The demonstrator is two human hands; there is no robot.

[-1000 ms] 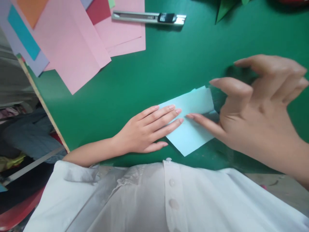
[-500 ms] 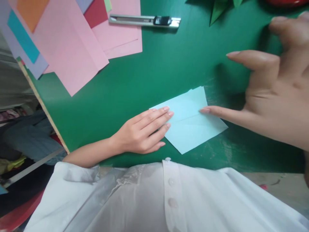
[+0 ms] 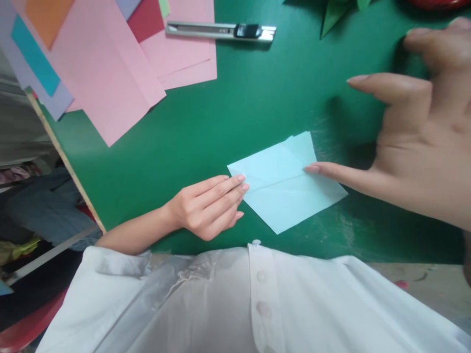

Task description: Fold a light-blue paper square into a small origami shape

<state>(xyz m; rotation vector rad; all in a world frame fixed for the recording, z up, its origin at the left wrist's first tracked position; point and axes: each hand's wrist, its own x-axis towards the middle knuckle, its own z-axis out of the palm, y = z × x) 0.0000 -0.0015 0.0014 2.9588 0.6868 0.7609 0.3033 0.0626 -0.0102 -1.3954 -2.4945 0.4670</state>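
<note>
A light blue sheet of folded paper (image 3: 290,196) lies on the green table in front of my chest, with a crease running across its middle. The fingertips of my left hand (image 3: 209,206) rest on its left corner, fingers stretched out side by side. From the right, my right hand (image 3: 419,132) comes in large and close, its fingers spread. Its thumb tip presses on the paper at the right end of the crease. The far side of this hand is cut off by the frame's edge.
A box cutter (image 3: 221,32) lies at the top, partly over pink paper sheets (image 3: 110,73). Orange paper (image 3: 49,19) and turquoise paper (image 3: 35,56) lie at the upper left. A green folded paper piece (image 3: 334,17) and a red object (image 3: 437,4) sit along the top. The table edge (image 3: 66,159) runs down the left.
My left hand has slid left along the paper to its left corner, uncovering more of the crease. My right thumb stays in place; the other fingers have shifted slightly.
</note>
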